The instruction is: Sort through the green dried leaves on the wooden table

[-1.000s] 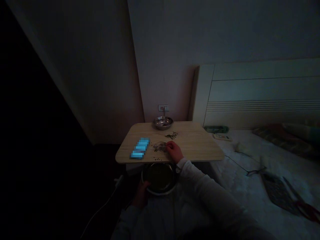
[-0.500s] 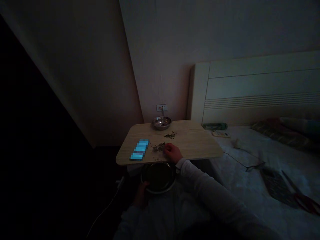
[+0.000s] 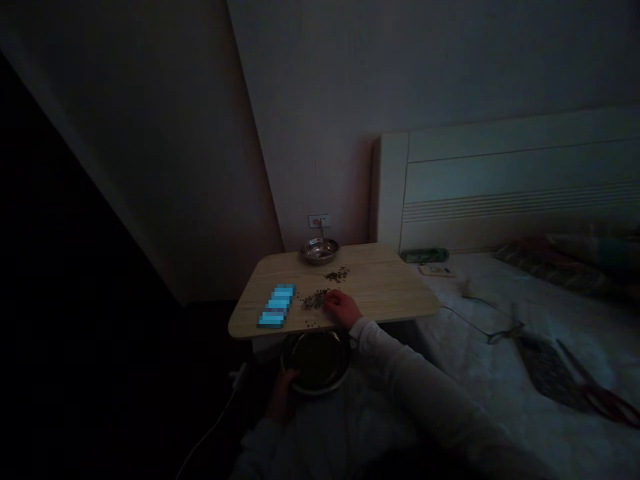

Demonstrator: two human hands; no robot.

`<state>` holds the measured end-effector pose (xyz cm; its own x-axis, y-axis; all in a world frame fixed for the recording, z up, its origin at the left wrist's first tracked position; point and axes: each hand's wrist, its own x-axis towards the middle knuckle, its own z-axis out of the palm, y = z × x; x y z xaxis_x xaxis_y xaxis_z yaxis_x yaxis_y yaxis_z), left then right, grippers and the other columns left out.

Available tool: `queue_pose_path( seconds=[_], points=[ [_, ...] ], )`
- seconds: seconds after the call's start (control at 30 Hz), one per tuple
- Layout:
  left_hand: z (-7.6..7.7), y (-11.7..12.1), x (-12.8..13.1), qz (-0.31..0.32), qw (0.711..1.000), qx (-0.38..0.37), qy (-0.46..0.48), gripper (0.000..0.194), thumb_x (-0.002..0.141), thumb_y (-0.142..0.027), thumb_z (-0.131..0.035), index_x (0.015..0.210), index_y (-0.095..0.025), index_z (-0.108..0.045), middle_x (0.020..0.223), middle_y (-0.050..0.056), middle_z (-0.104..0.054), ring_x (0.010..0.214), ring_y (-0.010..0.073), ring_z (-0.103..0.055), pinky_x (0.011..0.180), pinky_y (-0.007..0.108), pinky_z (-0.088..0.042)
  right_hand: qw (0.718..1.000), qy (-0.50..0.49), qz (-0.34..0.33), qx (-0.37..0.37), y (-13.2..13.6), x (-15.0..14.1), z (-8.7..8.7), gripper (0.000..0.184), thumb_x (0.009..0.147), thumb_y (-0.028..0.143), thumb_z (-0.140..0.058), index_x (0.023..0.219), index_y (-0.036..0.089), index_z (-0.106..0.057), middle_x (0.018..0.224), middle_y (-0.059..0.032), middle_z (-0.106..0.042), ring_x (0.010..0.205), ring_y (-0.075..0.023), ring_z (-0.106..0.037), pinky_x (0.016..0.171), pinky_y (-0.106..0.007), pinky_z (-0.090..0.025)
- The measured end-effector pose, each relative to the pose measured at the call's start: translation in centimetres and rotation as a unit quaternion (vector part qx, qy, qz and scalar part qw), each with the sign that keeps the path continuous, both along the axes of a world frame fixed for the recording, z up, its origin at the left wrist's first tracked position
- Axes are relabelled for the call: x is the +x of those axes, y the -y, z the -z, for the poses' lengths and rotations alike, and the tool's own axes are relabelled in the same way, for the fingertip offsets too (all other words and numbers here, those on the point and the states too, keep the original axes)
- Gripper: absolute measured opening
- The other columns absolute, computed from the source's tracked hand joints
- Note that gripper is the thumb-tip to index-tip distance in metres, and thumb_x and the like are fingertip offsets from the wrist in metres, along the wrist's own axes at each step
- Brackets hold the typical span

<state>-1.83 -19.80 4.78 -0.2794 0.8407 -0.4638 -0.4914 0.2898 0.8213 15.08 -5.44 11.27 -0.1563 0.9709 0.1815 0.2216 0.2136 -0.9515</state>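
The room is dim. My right hand rests on a small wooden table, fingers curled beside a heap of small dark grains. Whether it holds any grains is too dark to see. A second, smaller heap of grains lies further back. My left hand grips the rim of a large metal bowl held just below the table's near edge. A smaller metal bowl stands at the table's far edge.
A glowing blue blurred rectangle lies on the table's left part. A bed with a pale headboard is on the right, with cables, a remote and cloth on it. A wall socket sits behind the table.
My right hand has slid slightly left and nearer along the table at the grain heap. The camera view has shifted a little; the left hand stays on the large bowl.
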Motion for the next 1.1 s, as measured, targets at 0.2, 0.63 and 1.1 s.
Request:
queue_pose_path(
  seconds=[0.2, 0.63, 1.1],
  points=[
    [1.0, -0.6, 0.2, 0.006, 1.000, 0.008, 0.014, 0.017, 0.061, -0.007, -0.062, 0.070, -0.021, -0.064, 0.080, 0.008, -0.073, 0.104, 0.0313, -0.067, 0.091, 0.043, -0.052, 1.000, -0.003, -0.012, -0.013, 0.0, 0.0, -0.1, 0.008, 0.064, 0.018, -0.058, 0.071, 0.019, -0.059, 0.057, 0.0047, -0.059, 0.057, -0.0124, -0.052, 0.058, -0.023, -0.038],
    [1.7, -0.7, 0.6, -0.005, 0.998, 0.039, 0.046, 0.011, 0.066, -0.012, -0.061, 0.069, -0.022, -0.064, 0.076, 0.007, -0.073, 0.102, 0.0287, -0.068, 0.091, 0.041, -0.052, 0.999, -0.012, -0.011, -0.039, 0.2, 0.4, -0.3, 0.011, 0.064, 0.016, -0.058, 0.074, 0.019, -0.060, 0.058, 0.0038, -0.064, 0.059, -0.0144, -0.056, 0.063, -0.026, -0.042],
    [0.4, -0.2, 0.8, -0.025, 0.999, 0.032, 0.023, 0.011, 0.059, -0.014, -0.063, 0.065, -0.023, -0.061, 0.070, 0.006, -0.071, 0.104, 0.0305, -0.067, 0.092, 0.042, -0.051, 0.998, -0.053, -0.008, -0.039, -0.3, 0.2, 0.3, 0.008, 0.066, 0.021, -0.056, 0.072, 0.020, -0.060, 0.059, 0.0031, -0.065, 0.062, -0.0149, -0.059, 0.067, -0.027, -0.045]
  ],
)
